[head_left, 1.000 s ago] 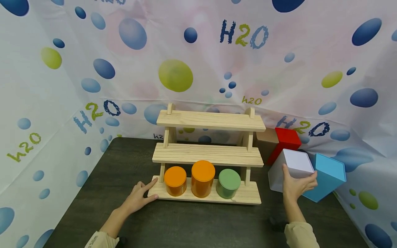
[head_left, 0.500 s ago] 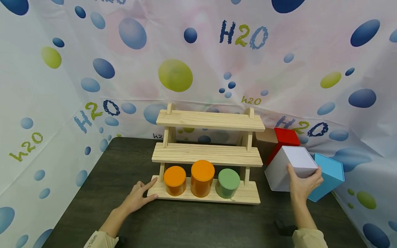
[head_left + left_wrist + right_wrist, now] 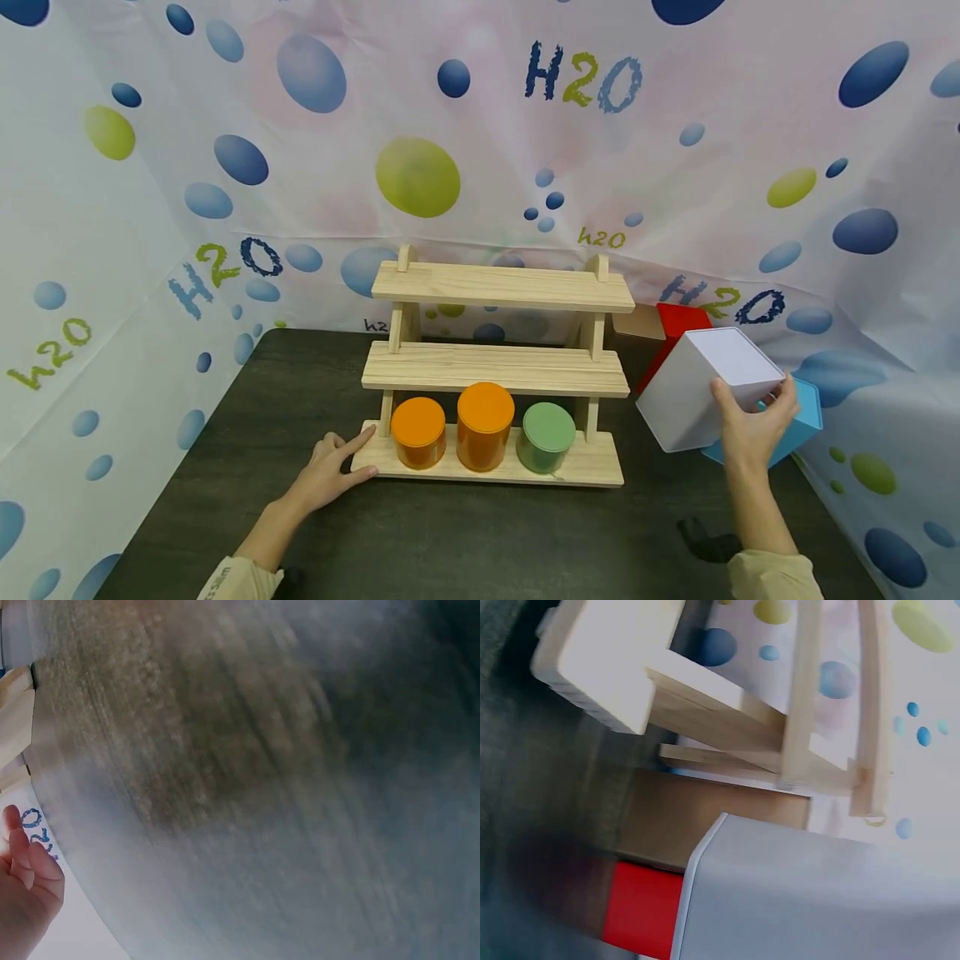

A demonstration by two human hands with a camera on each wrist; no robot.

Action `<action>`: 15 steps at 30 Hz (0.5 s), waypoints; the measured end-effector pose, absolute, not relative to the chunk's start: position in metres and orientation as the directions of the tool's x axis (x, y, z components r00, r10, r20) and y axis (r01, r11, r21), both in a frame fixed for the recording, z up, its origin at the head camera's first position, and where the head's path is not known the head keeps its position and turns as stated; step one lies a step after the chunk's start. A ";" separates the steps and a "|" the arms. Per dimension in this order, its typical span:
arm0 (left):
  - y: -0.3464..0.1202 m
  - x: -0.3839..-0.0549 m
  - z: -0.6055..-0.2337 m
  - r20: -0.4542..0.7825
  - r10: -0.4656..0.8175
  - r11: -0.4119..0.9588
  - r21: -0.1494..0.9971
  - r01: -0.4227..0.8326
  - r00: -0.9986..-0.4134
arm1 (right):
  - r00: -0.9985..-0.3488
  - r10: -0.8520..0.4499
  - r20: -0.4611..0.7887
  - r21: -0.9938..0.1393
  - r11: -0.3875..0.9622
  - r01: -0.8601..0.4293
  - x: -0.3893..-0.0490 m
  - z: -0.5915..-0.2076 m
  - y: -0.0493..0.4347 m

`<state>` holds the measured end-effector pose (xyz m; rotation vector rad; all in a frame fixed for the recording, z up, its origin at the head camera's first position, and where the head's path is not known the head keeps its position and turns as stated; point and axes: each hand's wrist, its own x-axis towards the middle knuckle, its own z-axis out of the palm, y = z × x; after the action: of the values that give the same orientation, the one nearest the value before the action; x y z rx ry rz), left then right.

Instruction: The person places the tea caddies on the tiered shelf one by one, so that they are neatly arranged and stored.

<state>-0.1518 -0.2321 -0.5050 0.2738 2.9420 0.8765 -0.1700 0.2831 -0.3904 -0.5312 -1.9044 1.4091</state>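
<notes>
In the head view my right hand [image 3: 753,425] grips the near edge of a white box [image 3: 686,400], thumb on its near side and fingers at its right corner. The box leans to the right; I cannot tell whether its base touches the table. It also fills the lower right of the right wrist view. My left hand [image 3: 324,475] rests at the left end of a three-tier wooden shelf [image 3: 495,367], index finger and thumb spread on the bottom board. On that board stand a short orange canister [image 3: 418,433], a taller orange canister [image 3: 485,427] and a green canister [image 3: 546,437].
Behind the white box stand a red box [image 3: 678,325] and a brown box [image 3: 637,322]. A blue box [image 3: 804,417] lies partly hidden behind my right hand. The dark table [image 3: 465,542] meets a dotted sheet [image 3: 510,192] at the back and sides.
My right hand has moved right and slightly up, tilting the white box farther to the right across the blue box. My left hand stays on the shelf. The canisters keep their places.
</notes>
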 end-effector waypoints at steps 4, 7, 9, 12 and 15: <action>-0.232 -0.152 -0.504 0.040 0.193 0.839 0.511 0.186 -0.980 | -0.656 0.677 0.332 -0.932 0.343 -0.118 -0.166 -0.376 0.282; -0.230 -0.152 -0.502 0.069 0.193 0.852 0.483 0.203 -0.979 | -0.647 0.666 0.371 -0.921 0.353 -0.165 -0.165 -0.365 0.281; -0.230 -0.152 -0.502 0.090 0.195 0.860 0.463 0.215 -0.977 | -0.640 0.656 0.400 -0.913 0.351 -0.211 -0.164 -0.357 0.281; -0.229 -0.152 -0.503 0.127 0.206 0.874 0.421 0.241 -0.970 | -0.635 0.654 0.411 -0.910 0.335 -0.243 -0.163 -0.344 0.279; -0.229 -0.152 -0.505 0.169 0.224 0.884 0.378 0.274 -0.960 | -0.637 0.657 0.403 -0.915 0.291 -0.279 -0.166 -0.332 0.276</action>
<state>-0.1515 -0.2293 -0.5046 0.4199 3.1667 0.6641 -0.1657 0.2759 -0.3317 -0.3429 -1.7541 1.4644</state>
